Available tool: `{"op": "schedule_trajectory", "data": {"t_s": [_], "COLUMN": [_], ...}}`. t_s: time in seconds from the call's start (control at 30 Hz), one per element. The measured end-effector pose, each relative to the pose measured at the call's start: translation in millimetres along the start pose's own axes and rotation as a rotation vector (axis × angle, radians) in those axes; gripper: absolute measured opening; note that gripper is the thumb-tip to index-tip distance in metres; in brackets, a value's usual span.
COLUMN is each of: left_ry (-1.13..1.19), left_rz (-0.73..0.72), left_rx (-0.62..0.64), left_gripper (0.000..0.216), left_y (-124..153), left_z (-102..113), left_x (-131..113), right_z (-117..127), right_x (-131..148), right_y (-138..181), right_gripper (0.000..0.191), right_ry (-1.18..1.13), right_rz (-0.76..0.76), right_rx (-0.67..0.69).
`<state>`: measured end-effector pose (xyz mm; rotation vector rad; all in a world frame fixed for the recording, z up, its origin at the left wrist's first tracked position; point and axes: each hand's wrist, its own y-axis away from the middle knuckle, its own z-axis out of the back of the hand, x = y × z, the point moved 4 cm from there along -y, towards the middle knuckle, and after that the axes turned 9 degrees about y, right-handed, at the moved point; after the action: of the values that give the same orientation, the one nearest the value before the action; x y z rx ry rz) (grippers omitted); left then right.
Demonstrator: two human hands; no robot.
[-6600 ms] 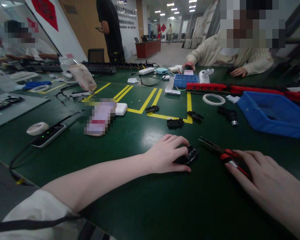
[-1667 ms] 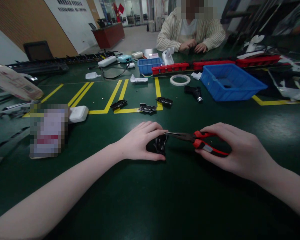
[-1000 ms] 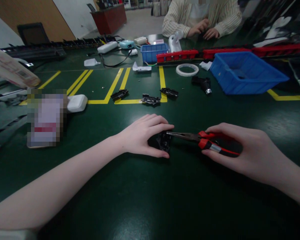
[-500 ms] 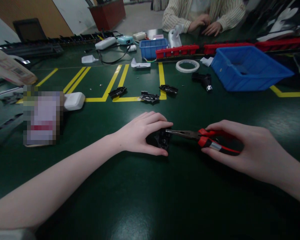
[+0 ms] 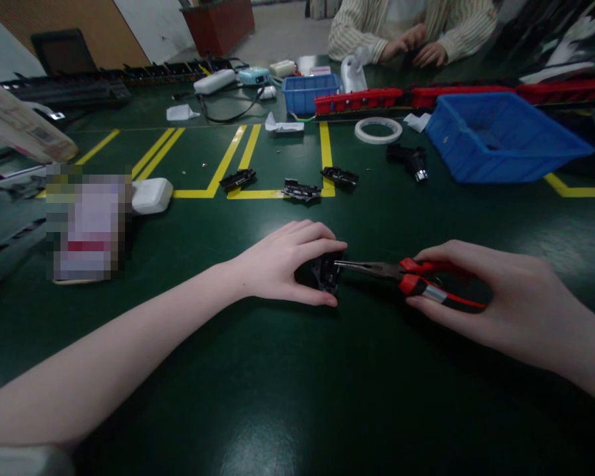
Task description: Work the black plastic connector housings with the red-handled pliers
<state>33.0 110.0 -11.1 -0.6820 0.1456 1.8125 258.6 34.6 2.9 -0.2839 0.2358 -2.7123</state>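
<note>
My left hand point(image 5: 292, 261) grips a small black plastic part point(image 5: 328, 272) against the dark green table point(image 5: 258, 383), thumb on the near side and fingers on the far side. My right hand point(image 5: 506, 297) is closed round the red-and-black handles of long-nose pliers point(image 5: 377, 269). The pliers point left, their tips at the black part's right side; whether the jaws pinch something there is too small to tell. Beyond my hands lie three similar dark parts: one at left point(image 5: 238, 179), one in the middle point(image 5: 301, 190) and one at right point(image 5: 340, 176).
A large blue bin point(image 5: 506, 142) and a black angled tool point(image 5: 409, 160) stand at right, near a tape roll point(image 5: 378, 130). A smaller blue bin point(image 5: 310, 94) is farther back. A blurred-out phone point(image 5: 92, 228) and white case point(image 5: 151, 196) are left. Across the table sits a person point(image 5: 411, 39).
The whole scene has shifted slightly right in view. Both hands keep the same hold on the black part and the pliers, with no clear movement between them.
</note>
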Motion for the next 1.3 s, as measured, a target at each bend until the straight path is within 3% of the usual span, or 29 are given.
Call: {"op": "schedule_trajectory", "data": {"t_s": [1.3], "left_ry": [0.007], "left_rz": [0.013], "left_rx": [0.024], "left_gripper": [0.069], "left_y": [-1.8], "left_z": [-1.3], "left_x": [0.7], "right_z": [-2.9], "right_x": [-1.9], "right_y": [1.1], "right_gripper": [0.03], "right_ry": [0.033], "right_rz": [-0.035], "right_rx": [0.026]}}
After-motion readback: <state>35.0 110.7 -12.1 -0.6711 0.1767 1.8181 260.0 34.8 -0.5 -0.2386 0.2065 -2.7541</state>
